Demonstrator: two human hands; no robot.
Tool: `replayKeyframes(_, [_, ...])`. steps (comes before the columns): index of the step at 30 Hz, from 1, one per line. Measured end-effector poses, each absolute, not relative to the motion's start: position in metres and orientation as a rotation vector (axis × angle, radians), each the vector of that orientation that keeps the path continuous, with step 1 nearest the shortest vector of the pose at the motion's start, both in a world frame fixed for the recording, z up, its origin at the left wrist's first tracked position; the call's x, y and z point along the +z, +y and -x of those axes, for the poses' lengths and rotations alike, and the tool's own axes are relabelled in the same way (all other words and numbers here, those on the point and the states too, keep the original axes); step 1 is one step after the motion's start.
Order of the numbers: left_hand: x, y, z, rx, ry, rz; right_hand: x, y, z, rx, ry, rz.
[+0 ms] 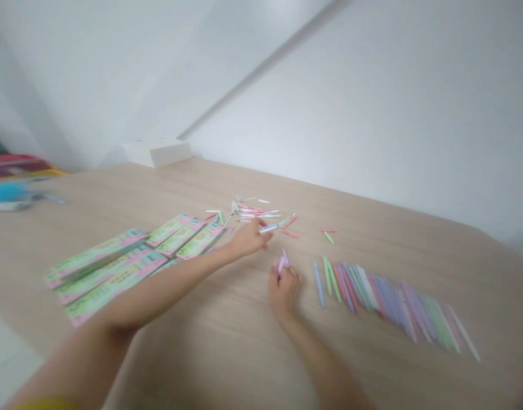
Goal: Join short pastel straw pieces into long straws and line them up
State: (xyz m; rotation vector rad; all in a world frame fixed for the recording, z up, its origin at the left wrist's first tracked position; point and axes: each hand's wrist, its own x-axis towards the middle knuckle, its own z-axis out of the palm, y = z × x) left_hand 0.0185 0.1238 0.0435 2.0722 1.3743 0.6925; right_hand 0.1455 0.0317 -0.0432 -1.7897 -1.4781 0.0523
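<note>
My left hand point(248, 237) is stretched out to a loose pile of thin sticks point(255, 212), white, pink and green. Its fingers are closed around a pale blue-white stick point(270, 226) that points away to the right. Nearer to me, my right hand point(284, 289) is curled around a light purple stick point(283, 261), whose upper end pokes out above the fingers; a second piece may be with it. To the right of this hand lies a long row of coloured sticks point(385, 299), side by side. Blur hides what kind of sticks they are.
Green and pink printed boxes point(116, 279) lie in two groups on the wooden table point(227, 347) at left. A white box point(170, 152) stands at the back near the wall. Blurred blue and red items point(9, 191) sit at the far left. Two sticks point(329, 235) lie apart.
</note>
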Motion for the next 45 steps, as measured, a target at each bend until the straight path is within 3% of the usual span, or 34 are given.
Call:
replayKeyframes(5, [0.002, 0.16, -0.034, 0.776, 1.084, -2.443, -0.05, 0.048, -0.171, 0.16, -1.279, 1.835])
replayKeyframes(11, [-0.053, 0.169, -0.085, 0.398, 0.401, -3.165, -0.066, 0.055, -0.182, -0.122, -1.399, 1.641])
replayKeyframes(18, [-0.064, 0.21, -0.091, 0.341, 0.733, -3.371, -0.077, 0.062, -0.192, -0.453, -1.546, 1.448])
replayKeyframes(26, [-0.053, 0.232, -0.068, 0.279, 1.059, -3.247, -0.061, 0.065, -0.191, -0.179, -1.232, 1.56])
replayKeyframes(34, [-0.03, 0.253, -0.018, 0.364, 0.863, -3.216, -0.055, 0.066, -0.189, -0.122, -1.236, 1.599])
replayKeyframes(37, [-0.018, 0.269, 0.017, 0.49, 1.029, -3.144, -0.055, 0.066, -0.188, -0.102, -1.232, 1.639])
replayKeyframes(45, [-0.012, 0.305, 0.086, 0.416, 1.527, -2.76, -0.064, 0.071, -0.188, 0.051, -1.212, 1.739])
